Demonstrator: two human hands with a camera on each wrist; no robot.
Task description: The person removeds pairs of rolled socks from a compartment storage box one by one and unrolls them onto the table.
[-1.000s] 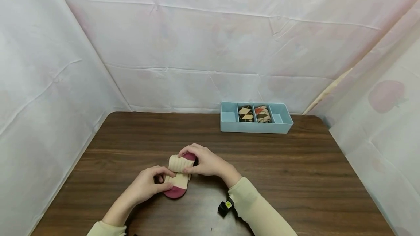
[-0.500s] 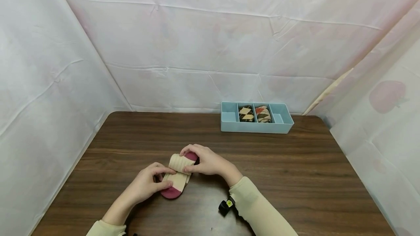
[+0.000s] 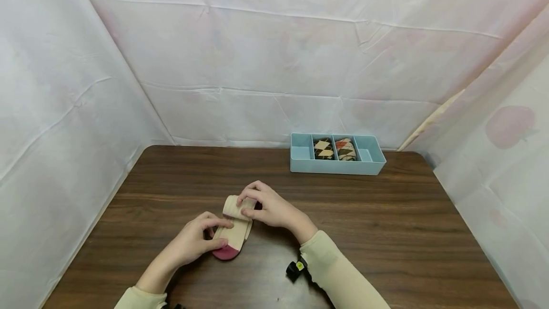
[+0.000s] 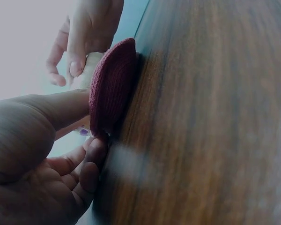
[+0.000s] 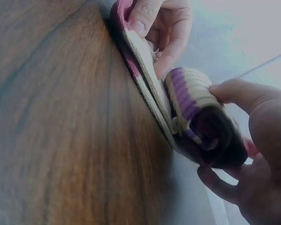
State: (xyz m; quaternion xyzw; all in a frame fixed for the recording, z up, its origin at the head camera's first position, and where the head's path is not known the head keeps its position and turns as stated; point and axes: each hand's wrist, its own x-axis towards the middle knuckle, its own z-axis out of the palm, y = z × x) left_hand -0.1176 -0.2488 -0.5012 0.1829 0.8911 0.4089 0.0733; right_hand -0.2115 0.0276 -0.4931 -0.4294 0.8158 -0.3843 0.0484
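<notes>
A pair of cream socks (image 3: 238, 233) with burgundy toes lies layered on the table, its far part wound into a thick roll (image 3: 231, 208). My left hand (image 3: 195, 240) holds the near toe end, thumb on top of the fabric; the burgundy toe (image 4: 113, 84) fills the middle of the left wrist view. With thumb and fingers my right hand (image 3: 272, 209) grips the roll from its right side. A purple band (image 5: 181, 91) and the dark spiral end of the roll (image 5: 213, 133) show in the right wrist view. Some right fingers are hidden behind the roll.
A light blue divided box (image 3: 336, 168) stands at the table's back edge. Its two middle compartments hold a black argyle sock roll (image 3: 323, 149) and a beige argyle sock roll (image 3: 345, 149). White curtains (image 3: 257, 61) enclose the brown wooden table (image 3: 364, 218).
My right hand has moved slightly away from me and raised its fingers on the roll. The roll has turned, and its burgundy patch no longer shows from above. My left hand stays nearly in place.
</notes>
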